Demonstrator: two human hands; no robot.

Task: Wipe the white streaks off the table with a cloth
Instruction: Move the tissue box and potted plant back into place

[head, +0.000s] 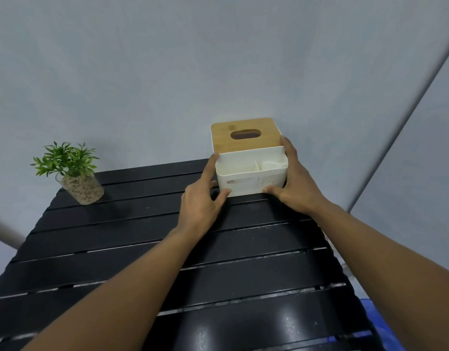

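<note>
A black slatted table (117, 236) fills the lower view, with faint white marks along some slat edges near the right. At its far edge stands a white tissue box (251, 178) with a wooden lid and open front compartments. My left hand (203, 198) presses against the box's left side, thumb on the front corner. My right hand (294, 183) holds the box's right side, fingers reaching up to the lid. No cloth is in view.
A small green plant in a glass jar (78, 181) stands at the table's far left corner. A grey wall rises right behind the table. Something blue (372, 315) shows past the table's right edge.
</note>
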